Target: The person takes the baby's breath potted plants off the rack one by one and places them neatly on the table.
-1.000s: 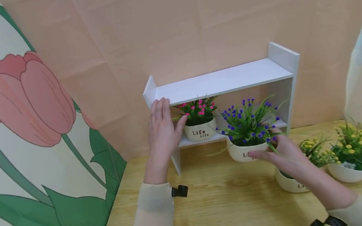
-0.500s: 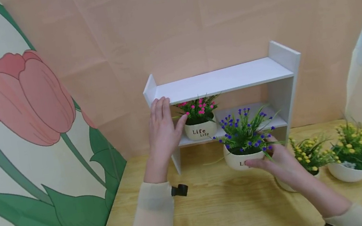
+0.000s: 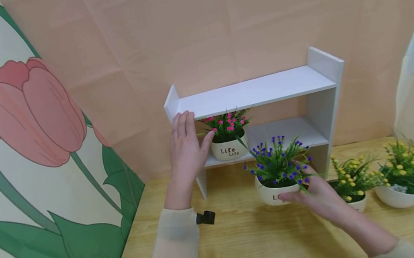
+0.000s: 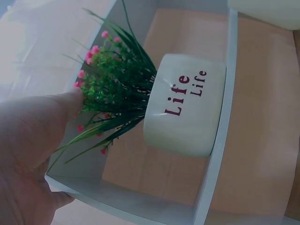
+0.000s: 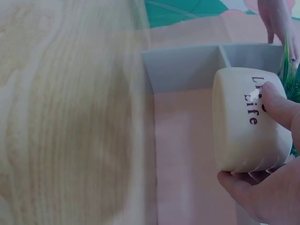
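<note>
My right hand [image 3: 318, 199] grips a white flower pot [image 3: 268, 194] of purple flowers [image 3: 278, 160], thumb on its printed front. The pot hangs over the table in front of a white two-tier shelf [image 3: 261, 89]; the right wrist view shows fingers curled under the pot [image 5: 234, 122]. Straight fingers of my left hand [image 3: 187, 154] rest on the shelf's left side panel, with the thumb spread toward the pink flowers [image 3: 228, 122]. Their white pot [image 4: 185, 108], marked "Life", stands at the left of the lower tier.
Two white pots of yellow flowers, a nearer one [image 3: 359, 204] and a rounder one [image 3: 405, 195], stand on the wooden table [image 3: 224, 242] at the right. A peach backdrop [image 3: 196, 28] rises behind the shelf, beside a tulip-painted panel [image 3: 28, 115] on the left.
My right hand has brought the purple-flower pot down and toward me, slightly left, away from the shelf's lower tier. My left hand has stayed on the shelf's side.
</note>
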{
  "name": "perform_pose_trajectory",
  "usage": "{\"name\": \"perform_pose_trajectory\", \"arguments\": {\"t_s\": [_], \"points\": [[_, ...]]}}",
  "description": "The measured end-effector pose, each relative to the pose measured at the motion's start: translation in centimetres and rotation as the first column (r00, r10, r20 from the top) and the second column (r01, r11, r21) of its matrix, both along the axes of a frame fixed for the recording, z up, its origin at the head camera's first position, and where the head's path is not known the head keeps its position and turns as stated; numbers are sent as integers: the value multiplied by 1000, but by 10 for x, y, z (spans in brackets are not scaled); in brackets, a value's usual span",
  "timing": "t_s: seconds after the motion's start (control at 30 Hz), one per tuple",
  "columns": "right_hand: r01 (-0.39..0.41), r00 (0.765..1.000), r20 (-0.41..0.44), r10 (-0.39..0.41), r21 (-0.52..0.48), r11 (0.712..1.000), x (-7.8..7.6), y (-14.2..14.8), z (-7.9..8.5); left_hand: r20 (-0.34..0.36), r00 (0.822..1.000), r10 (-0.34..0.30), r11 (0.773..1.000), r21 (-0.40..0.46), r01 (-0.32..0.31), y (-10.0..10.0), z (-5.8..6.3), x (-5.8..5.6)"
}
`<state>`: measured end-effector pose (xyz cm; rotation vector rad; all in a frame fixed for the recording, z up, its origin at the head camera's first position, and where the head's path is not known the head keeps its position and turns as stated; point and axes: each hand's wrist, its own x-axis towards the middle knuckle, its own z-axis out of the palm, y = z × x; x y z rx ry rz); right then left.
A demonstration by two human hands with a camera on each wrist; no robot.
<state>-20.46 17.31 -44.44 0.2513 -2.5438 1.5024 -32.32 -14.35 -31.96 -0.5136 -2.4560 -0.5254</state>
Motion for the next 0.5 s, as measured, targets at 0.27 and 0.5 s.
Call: {"name": "perform_pose_trajectory", "arguments": {"t_s": [0.27,0.5], "points": [[-6,1000,-22,6,29,1000,2,-5,-15,5,1000,-4,1000,6,4,1,0,0],[-52,997,-54,55,49,997,0,-6,-29,0,1000,-6,1000,7,6,0,-1,0]]}}
